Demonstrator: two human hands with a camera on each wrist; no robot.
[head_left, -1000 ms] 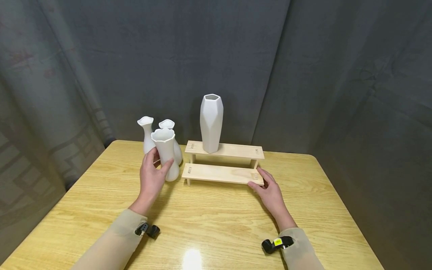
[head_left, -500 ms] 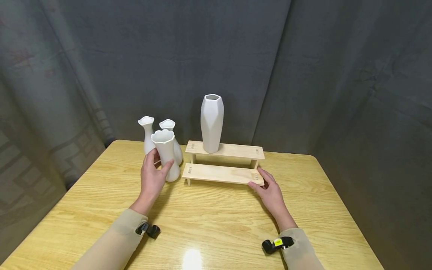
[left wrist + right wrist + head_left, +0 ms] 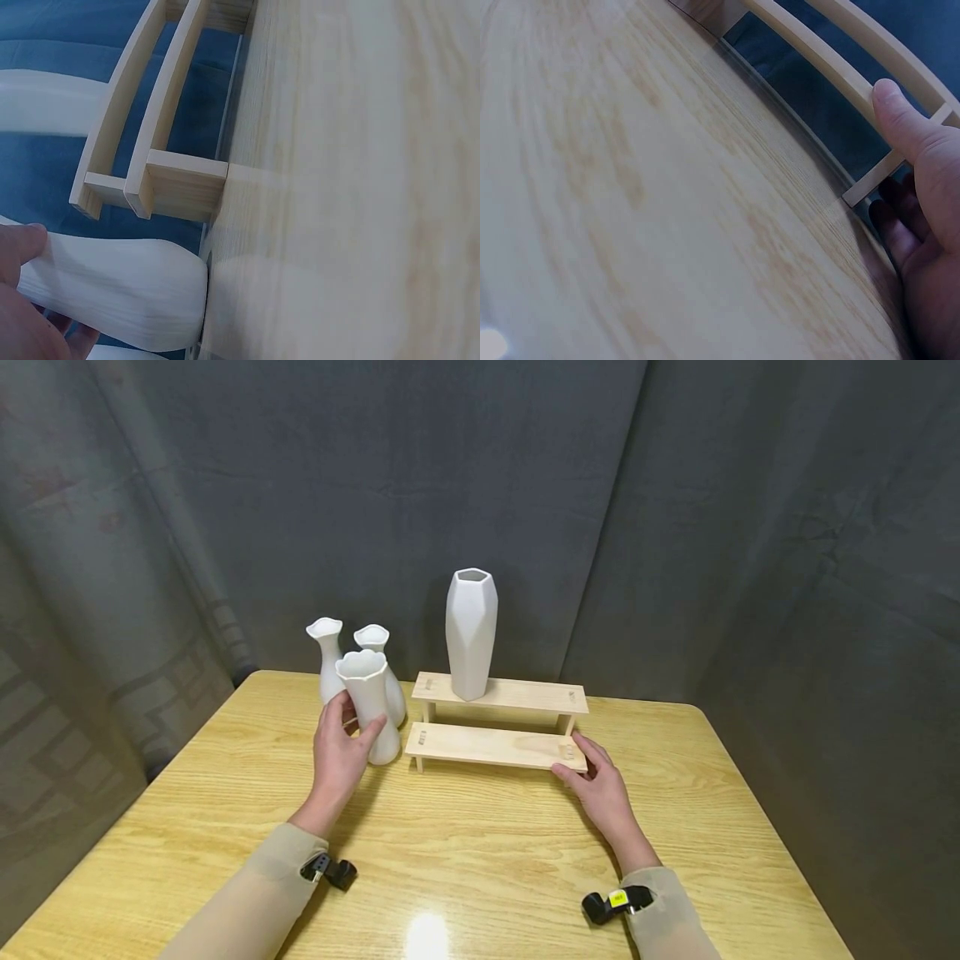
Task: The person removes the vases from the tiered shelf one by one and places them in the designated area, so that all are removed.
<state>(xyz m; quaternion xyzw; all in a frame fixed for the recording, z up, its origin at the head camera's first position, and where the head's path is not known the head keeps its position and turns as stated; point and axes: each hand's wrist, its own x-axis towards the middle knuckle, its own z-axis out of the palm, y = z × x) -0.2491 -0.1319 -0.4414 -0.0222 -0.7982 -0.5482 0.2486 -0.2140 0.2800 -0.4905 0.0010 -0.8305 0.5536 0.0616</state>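
Note:
My left hand [image 3: 341,747] holds a white vase with a scalloped rim [image 3: 364,672] around its narrow middle, thumb on the near right side and fingers behind. In the left wrist view the vase's rounded foot [image 3: 142,292] is right at the tabletop, beside the end of the wooden stand. This two-step stand [image 3: 495,746] is pale wood. At its right end my right hand [image 3: 600,789] grips the lower step, with the thumb [image 3: 896,112] on the front edge and the other fingers around the end. A tall faceted white vase [image 3: 471,635] stands upright on the upper step.
Two more white vases stand behind the held one: a slim-necked vase [image 3: 327,660] at the left and a wavy-rimmed vase [image 3: 395,697] partly hidden by it. The wooden table [image 3: 480,860] meets grey curtains [image 3: 375,485] at the back. Lower step bears nothing.

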